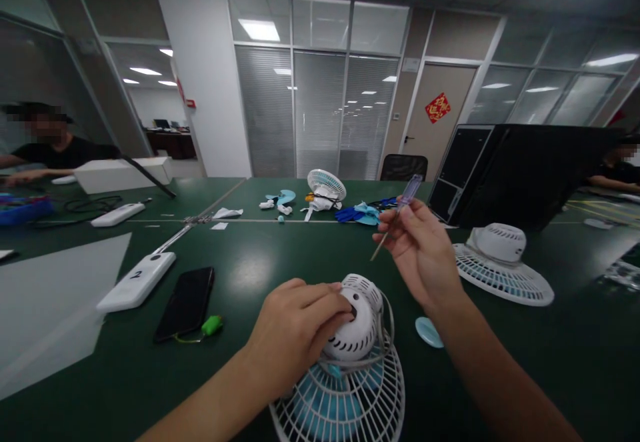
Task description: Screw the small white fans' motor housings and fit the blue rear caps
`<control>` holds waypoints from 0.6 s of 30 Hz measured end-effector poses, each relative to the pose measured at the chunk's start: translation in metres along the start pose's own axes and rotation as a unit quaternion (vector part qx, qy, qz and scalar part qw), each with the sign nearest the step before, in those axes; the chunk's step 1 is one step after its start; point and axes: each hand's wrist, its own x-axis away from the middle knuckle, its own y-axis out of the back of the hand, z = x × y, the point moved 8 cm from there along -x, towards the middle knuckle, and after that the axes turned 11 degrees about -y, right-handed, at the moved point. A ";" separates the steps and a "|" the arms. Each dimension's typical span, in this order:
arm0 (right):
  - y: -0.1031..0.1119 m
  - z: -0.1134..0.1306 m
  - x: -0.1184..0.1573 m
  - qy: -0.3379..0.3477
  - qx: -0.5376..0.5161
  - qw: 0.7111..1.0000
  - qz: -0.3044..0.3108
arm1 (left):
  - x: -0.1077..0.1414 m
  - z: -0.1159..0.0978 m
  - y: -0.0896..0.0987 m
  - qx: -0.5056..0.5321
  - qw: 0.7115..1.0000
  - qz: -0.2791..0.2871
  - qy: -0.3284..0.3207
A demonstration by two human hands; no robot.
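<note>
A small white fan [357, 327] with a round cage and blue blades lies on the green table in front of me, its motor housing facing up. My left hand [305, 319] is closed around the side of that housing, with fingertips at a dark hole in it. A grey cord loops round the housing's right side. In my right hand [415, 245], raised above and right of the fan, is a screwdriver [411, 189] with a clear purplish handle. Its shaft points down and left, its tip apart from the fan. A light blue disc [429, 332] rests below my right wrist.
Another fan [500, 255] lies at right beside a large black case [530, 169]. Farther back stand a third fan [326, 189], blue blades [286, 197] and blue gloves [357, 213]. At left are a phone [185, 302] and a white power bank [140, 282]. People sit at both sides.
</note>
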 end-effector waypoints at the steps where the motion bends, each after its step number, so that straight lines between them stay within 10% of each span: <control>1: -0.014 -0.005 0.005 -0.012 -0.027 0.999 0.023 | 0.000 0.000 -0.001 -0.013 1.000 0.003 -0.001; 5: -0.038 -0.024 0.016 -0.033 -0.046 0.996 0.068 | 0.000 0.003 -0.003 -0.011 1.000 0.011 0.012; 11: -0.007 -0.024 -0.007 -0.003 0.141 0.987 0.075 | 0.006 0.014 -0.018 0.080 0.994 0.021 0.068; 18: -0.011 -0.048 -0.002 -0.077 0.574 0.787 0.210 | 0.011 0.021 -0.018 0.080 0.994 -0.001 0.072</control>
